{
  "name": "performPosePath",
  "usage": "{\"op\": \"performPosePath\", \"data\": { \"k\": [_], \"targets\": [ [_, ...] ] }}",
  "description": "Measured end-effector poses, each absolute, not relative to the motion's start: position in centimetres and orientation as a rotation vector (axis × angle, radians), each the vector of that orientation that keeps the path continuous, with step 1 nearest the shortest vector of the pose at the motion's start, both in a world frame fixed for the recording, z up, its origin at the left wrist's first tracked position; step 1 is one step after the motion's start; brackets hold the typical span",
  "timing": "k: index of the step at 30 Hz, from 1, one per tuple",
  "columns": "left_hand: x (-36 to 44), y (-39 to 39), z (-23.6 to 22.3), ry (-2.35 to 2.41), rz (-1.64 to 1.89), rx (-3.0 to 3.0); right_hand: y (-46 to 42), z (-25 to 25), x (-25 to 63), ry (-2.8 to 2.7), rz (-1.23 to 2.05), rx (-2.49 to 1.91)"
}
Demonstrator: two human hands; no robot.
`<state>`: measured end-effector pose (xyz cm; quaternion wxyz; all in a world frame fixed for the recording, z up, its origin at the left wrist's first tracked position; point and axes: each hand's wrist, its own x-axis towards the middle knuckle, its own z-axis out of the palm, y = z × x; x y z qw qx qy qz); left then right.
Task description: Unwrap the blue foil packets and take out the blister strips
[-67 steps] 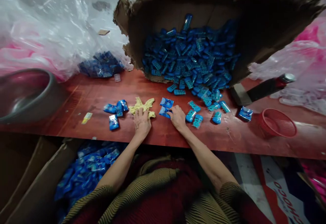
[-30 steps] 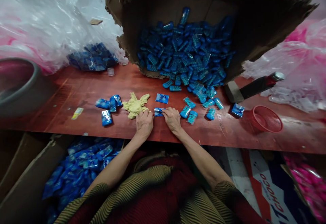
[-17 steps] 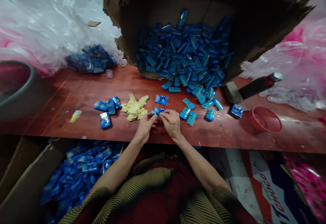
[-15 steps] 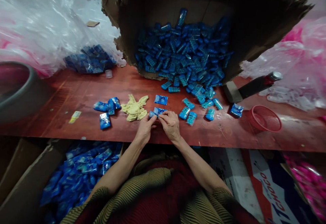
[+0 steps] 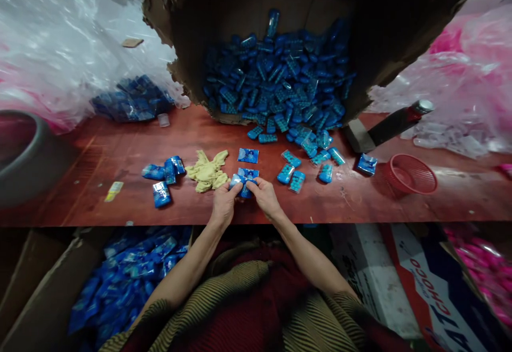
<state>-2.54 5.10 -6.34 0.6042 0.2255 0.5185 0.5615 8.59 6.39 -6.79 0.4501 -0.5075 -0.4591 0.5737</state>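
Over the table's front part, my left hand and my right hand pinch a small printed blue wrapper between thumbs and fingers, one at each side. Whether anything is inside it cannot be seen. Just beyond my fingertips lies a flat blue printed piece, partly covered, and farther back a similar flat blue piece. Left of my hands are a crumpled yellow glove or cloth and several blue packets. To the right lie several clear-and-blue capsule-shaped containers with turquoise pieces inside.
A torn cardboard box, tipped toward me, spills many blue containers. A red plastic basket and a dark block with a bottle-like object stand right. A grey tub stands left. Blue packets fill a box below.
My hands have drawn slightly apart, and the blue wrapper between them now shows more of its printed face. The view has shifted a little, so the table's things appear farther left.
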Motion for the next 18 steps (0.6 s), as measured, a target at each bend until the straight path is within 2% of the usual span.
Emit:
{"op": "performPosePath", "data": {
  "k": [4,10,18],
  "targets": [
    [-2.0,5.0,-6.0,1.256,1.336,0.498,6.2,-7.1,8.4,-1.168,1.353,-1.287],
    [-1.7,4.6,-5.8,1.313,1.396,0.497,5.9,-6.6,8.1,-0.923,1.593,-1.09],
    [-0.7,5.2,-5.3,1.253,1.359,0.399,6.1,-6.9,8.7,-1.278,1.151,-1.387]
  ]
}}
